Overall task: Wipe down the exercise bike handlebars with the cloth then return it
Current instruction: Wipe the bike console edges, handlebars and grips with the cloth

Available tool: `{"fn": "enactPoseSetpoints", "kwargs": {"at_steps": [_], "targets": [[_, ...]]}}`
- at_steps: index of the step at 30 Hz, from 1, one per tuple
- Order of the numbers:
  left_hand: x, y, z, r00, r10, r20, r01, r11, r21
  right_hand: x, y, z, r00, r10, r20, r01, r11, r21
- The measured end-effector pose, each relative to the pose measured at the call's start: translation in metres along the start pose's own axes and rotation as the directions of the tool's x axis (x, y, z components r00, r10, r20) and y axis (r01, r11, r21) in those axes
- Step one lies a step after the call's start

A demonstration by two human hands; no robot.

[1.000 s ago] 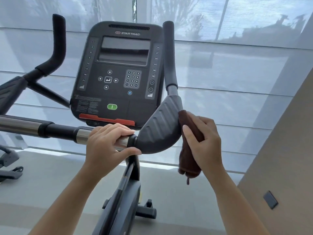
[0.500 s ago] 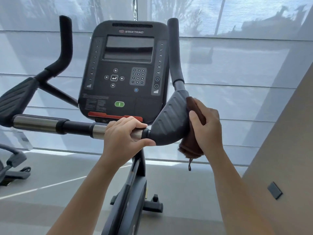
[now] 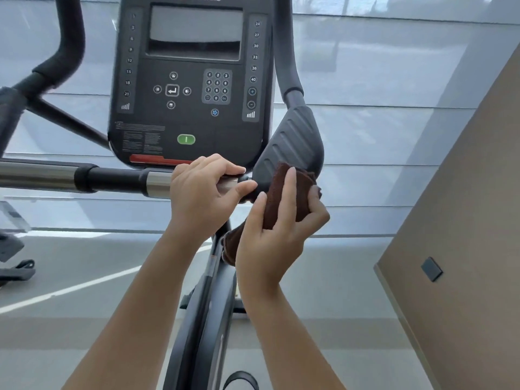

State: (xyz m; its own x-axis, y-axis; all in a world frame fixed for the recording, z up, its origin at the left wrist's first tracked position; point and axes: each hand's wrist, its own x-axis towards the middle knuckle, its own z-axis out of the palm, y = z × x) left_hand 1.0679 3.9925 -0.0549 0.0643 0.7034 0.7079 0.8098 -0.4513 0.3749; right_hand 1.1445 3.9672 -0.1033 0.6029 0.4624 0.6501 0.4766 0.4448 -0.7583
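The exercise bike's handlebar runs across the middle as a black and chrome bar. It ends on the right in a ribbed dark grey pad with an upright grip above. My left hand grips the chrome bar just left of the pad. My right hand holds a dark brown cloth folded around the lower edge of the pad, fingers curled over it. A loose end of the cloth hangs below my palm.
The bike's console with screen and keypad stands behind the bar. The left upright grip rises at the top left. The bike's frame drops below my hands. A beige wall stands at right, a window behind.
My right hand has slid the cloth from the pad's right side down and around to its lower edge. The view has moved closer to the bike. My left hand still grips the bar.
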Motion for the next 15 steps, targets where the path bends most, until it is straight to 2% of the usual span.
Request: {"fn": "enactPoseSetpoints", "kwargs": {"at_steps": [5,8,11,13,15], "targets": [[0.002,0.005,-0.003,0.999,-0.041,0.024,0.042,0.999,-0.030,0.003,0.002,-0.030,0.967,-0.174,0.187,0.162,0.984,0.076],[0.004,0.008,-0.004,0.998,-0.060,0.032,0.061,0.998,-0.015,0.045,0.011,-0.049,0.944,-0.251,0.214,0.233,0.966,0.108],[0.010,0.009,-0.005,0.996,-0.052,0.067,0.052,0.999,0.005,0.105,0.016,-0.047,0.919,-0.315,0.240,0.310,0.949,0.059],[0.015,0.009,-0.006,0.994,-0.047,0.098,0.045,0.999,0.027,0.145,0.016,-0.033,0.864,-0.337,0.375,0.360,0.933,0.010],[0.022,0.009,-0.007,0.989,-0.058,0.134,0.052,0.998,0.046,0.174,0.016,-0.016,0.769,-0.290,0.570,0.391,0.919,-0.060]]}}
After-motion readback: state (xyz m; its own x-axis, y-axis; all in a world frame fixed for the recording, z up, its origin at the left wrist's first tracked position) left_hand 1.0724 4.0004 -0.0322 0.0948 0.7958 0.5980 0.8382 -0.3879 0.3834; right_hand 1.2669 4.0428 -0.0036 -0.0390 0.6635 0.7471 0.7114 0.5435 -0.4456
